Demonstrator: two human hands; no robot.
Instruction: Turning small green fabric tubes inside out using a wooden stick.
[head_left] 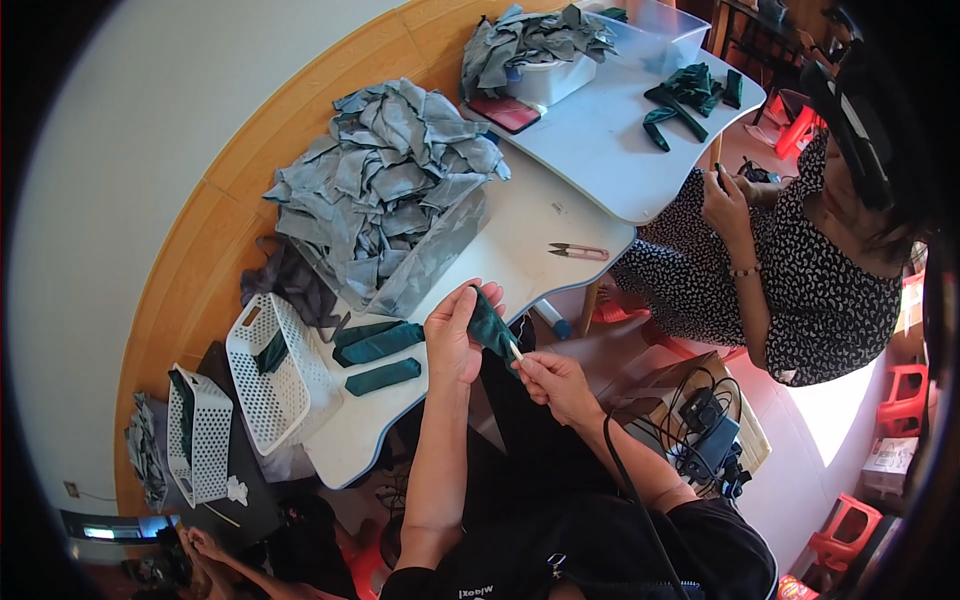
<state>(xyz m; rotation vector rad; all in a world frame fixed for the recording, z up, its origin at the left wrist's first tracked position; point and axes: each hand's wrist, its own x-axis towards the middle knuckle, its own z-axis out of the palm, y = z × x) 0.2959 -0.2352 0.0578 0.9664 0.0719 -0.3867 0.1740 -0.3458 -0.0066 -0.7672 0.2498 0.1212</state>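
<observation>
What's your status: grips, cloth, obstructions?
Left grip holds green cloth strip. Right grip pinches slim white object against it. Snips lie apart on table, not obstructing.

Count, one item per line.
Wearer's hands: 2, left hand (455,335) and right hand (560,388).
Green piece (490,325) in hands: 1. Pale stick (515,351): 1.
Loose green strips (383,377) on near counter (540,215): at least 2; overlap prevents an exact figure.
Counters: 2, near one plus far counter (600,150).
Grey cloth heaps: 3, large heap (390,180), tub heap (530,40), small heap (148,450); pieces in each uncountable.
Dark green pile (690,92): 1, pieces uncountable.
White perforated baskets (315,400): 2.
White tub (552,82): 1.
Snips (578,251): 1 pair.
Red stools (903,400): at least 2.
Other people (830,270): at least 3.
</observation>
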